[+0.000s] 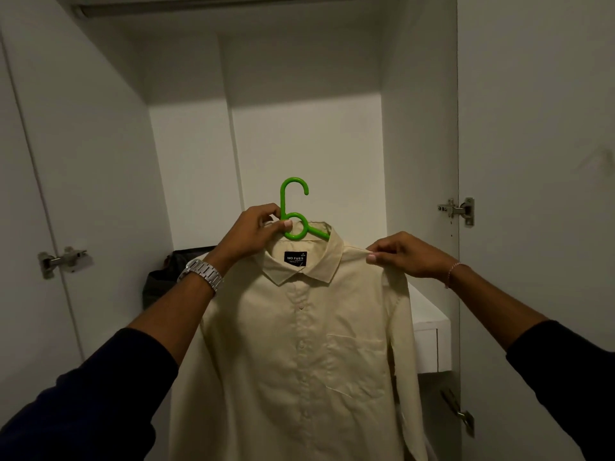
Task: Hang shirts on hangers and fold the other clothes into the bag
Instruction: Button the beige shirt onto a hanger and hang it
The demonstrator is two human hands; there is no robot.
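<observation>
Both hands work the cream shirt (299, 344), held up before the open wardrobe (419, 161): right hand (399, 254) pinches the shoulder seam, left hand (253, 234) grips the green hanger (293, 211) at its neck. Settle that shoulder squarely, then lift the hook toward the rail (233, 3) overhead.

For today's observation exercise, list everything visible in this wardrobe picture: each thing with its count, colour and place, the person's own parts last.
shirt: one, cream, on the hanger, centre
hanger: one, green, hook free, in front of the open wardrobe
wardrobe: one, white, doors open
hinges: two, metal, one on each door
dark bag: one, inside, lower left
watch: one, silver, left wrist
left hand: grips the hanger neck
right hand: pinches the shirt's shoulder
</observation>
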